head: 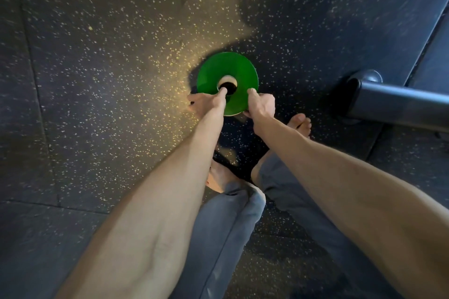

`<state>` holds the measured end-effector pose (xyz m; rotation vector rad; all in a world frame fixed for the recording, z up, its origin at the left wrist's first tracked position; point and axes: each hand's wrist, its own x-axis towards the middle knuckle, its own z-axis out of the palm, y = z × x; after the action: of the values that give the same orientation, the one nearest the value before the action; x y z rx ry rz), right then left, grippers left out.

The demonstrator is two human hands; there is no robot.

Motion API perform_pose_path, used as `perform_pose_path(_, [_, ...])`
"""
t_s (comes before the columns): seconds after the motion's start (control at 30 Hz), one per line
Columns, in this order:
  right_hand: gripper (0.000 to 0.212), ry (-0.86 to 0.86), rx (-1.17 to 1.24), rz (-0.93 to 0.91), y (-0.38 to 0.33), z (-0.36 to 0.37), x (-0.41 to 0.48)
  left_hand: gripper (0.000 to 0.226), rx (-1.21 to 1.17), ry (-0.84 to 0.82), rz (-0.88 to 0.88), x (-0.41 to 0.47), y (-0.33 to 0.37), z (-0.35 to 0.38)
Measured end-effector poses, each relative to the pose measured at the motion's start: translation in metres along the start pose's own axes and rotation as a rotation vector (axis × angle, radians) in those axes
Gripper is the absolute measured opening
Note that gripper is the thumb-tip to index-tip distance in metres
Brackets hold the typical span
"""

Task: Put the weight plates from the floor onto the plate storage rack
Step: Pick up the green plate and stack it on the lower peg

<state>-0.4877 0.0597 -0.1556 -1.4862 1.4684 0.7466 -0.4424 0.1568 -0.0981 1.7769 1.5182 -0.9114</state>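
Under me is a dark rubber floor [97, 80] flecked all over with pale specks, laid in big tiles with thin seams between them. A warm patch of light falls across its middle, and shadow covers the rest. To my right a dark metal tube [393, 102] lies low across the floor, its rounded end pointing toward me, with a broad dark beam running up behind it. My bare left foot [218, 179] and right foot [300, 124] stand on the rubber, below grey trousers [230, 226].

The green weight plate [218, 68] is down in front of my feet, left of the tube's end. It is a smooth, glossy disc with a pale-lined round hole [229, 81] in its centre and a paler near edge. My left hand [206, 104] grips it with the thumb hooked into the hole and the fingers round the left rim. My right hand [262, 104] grips the near rim, thumb on the face, fingers curled beneath. I cannot tell whether its far edge touches the floor
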Motion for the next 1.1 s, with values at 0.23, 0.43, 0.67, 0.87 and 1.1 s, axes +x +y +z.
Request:
perform_pose_path(0.23, [0.042,-0.068,0.014,-0.015,-0.008,-0.013,-0.022,0.091,-0.069,-0.002,0.001,0.005,-0.009,-0.004])
perform_pose_path(0.43, [0.037,0.224,-0.445,-0.490,-0.014,-0.016,-0.055,0.085,-0.008,0.021,0.027,-0.001,-0.005,-0.006])
perform_pose_path(0.67, [0.078,-0.134,-1.082,-1.253,0.016,-0.022,-0.078,0.056,0.042,0.165,0.229,-0.019,-0.017,-0.018])
perform_pose_path(0.87, [0.069,-0.041,-1.151,-1.385,-0.002,-0.042,-0.066,0.054,-0.204,0.146,0.292,-0.027,-0.010,-0.035])
perform_pose_path(1.1, [0.045,0.017,-0.894,-1.440,-0.034,-0.073,-0.064,0.021,0.438,0.187,1.058,-0.003,-0.051,-0.007])
